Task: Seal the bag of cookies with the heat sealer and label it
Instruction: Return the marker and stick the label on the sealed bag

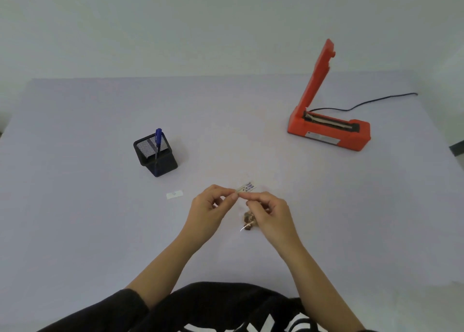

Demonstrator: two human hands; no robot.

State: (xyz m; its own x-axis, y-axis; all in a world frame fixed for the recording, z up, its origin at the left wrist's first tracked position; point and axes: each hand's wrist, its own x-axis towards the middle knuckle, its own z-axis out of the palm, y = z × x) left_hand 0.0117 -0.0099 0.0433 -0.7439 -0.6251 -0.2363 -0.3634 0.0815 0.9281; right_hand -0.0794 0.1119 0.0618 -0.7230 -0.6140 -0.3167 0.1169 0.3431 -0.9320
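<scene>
A small white label [247, 187] with blue handwriting is held in the air between both hands. My left hand [213, 207] pinches its left end. My right hand [270, 211] pinches it from below at the middle. Under my right hand lies the clear bag of brown cookies [249, 222], mostly hidden by the fingers. The orange heat sealer [329, 130] stands at the back right with its lid raised upright.
A black mesh pen holder [155, 153] with a blue pen [158, 137] stands at the left. A small white backing strip [174, 194] lies on the lilac table [75, 206] to the left of my hands. The sealer's black cord [376, 100] runs off to the right.
</scene>
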